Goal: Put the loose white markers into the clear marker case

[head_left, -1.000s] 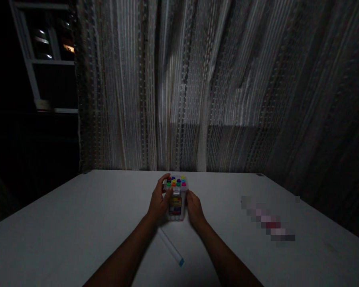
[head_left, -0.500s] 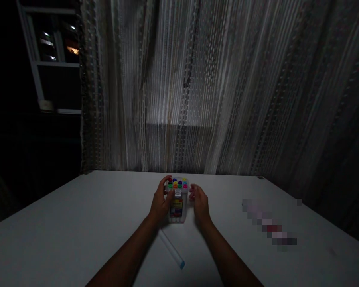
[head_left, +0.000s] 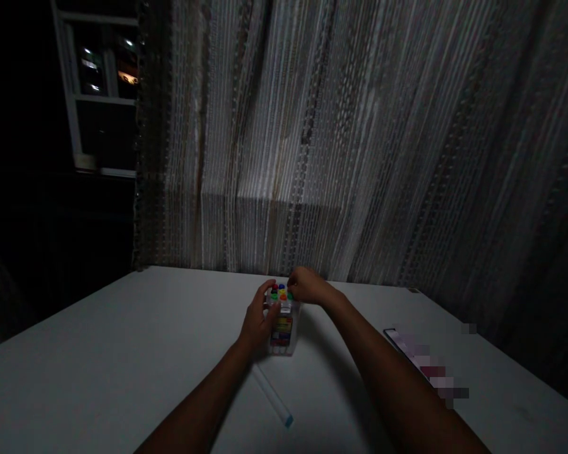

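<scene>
A clear plastic case of markers [head_left: 282, 331] stands upright on the white table, with a printed label on its front. Colourful marker caps [head_left: 283, 294] show at its top. Wrapped round the left side of the case is my left hand [head_left: 258, 318], thumb in front. Over the case's right top corner is my right hand [head_left: 307, 285], its fingers curled down at the caps there; what they pinch, if anything, is hidden. A white marker with a light blue end [head_left: 273, 396] lies on the table in front of the case, by my left forearm.
The white table [head_left: 170, 315] reaches back to a patterned curtain [head_left: 265, 139]. On the right lies a flat, dark-edged thing [head_left: 402, 347], mostly blurred out by pixel blocks. A window [head_left: 99, 94] is at the far left in the dark.
My right hand has risen from beside the case to its top right corner, and its fingers have curled in. My left hand keeps its hold. The view has shifted slightly.
</scene>
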### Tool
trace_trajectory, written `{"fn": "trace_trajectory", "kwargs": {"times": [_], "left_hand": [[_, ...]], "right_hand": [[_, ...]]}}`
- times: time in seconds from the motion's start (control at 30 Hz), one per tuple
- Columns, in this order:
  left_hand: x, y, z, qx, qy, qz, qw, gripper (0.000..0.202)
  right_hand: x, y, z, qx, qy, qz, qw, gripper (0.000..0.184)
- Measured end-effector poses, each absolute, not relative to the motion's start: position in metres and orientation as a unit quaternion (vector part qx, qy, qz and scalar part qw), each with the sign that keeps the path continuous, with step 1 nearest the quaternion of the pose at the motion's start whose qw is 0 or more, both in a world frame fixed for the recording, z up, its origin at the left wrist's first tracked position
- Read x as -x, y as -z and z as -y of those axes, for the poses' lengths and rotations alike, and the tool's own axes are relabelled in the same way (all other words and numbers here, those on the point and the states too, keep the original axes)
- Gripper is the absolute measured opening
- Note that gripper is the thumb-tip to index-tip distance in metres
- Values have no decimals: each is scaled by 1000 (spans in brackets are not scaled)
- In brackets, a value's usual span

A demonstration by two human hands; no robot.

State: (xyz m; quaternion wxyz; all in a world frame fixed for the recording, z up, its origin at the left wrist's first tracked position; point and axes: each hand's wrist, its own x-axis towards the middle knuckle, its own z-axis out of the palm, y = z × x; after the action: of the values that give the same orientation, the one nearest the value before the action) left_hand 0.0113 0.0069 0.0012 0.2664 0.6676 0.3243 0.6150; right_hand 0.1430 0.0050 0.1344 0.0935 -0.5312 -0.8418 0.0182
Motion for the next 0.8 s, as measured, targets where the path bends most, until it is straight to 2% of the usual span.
{"fn": "trace_trajectory", "kwargs": {"times": [0.13,0.23,0.3,0.4,0.47,0.5,0.53,0.63,0.7,0.8], "left_hand": [[-11,1,-10,-670,-616,-317,269,51],[-11,2,-10,-670,-616,-320,262,52],[-11,3,-10,-665,-613,-329,270,52],[-11,3,-9,-658,-613,-330,286,55],[-10,2,-8,-655,-629,-327,263,56],[-9,1,-7,-657,-638,-326,235,56],[-9,0,-6,-661,-647,-325,200,56],[-7,-4,-3,-672,-659,-321,108,57],[-7,-6,0,-666,-670,-315,89,58],[-9,-10,6,-655,-687,-290,120,57]], "right_hand": [[-138,-135,-7,533,4,844,65,17],[-140,-139,-4,529,59,836,132,14],[-148,-150,1,522,91,805,266,18],[-167,-169,12,446,97,707,541,20],[-177,-171,20,378,23,629,679,22],[-179,-167,24,353,-42,596,720,25],[-179,-158,27,337,-119,568,741,28],[-165,-114,36,323,-330,511,725,36],[-150,-79,39,323,-409,493,696,37],[-130,-39,40,324,-482,488,651,39]]}}
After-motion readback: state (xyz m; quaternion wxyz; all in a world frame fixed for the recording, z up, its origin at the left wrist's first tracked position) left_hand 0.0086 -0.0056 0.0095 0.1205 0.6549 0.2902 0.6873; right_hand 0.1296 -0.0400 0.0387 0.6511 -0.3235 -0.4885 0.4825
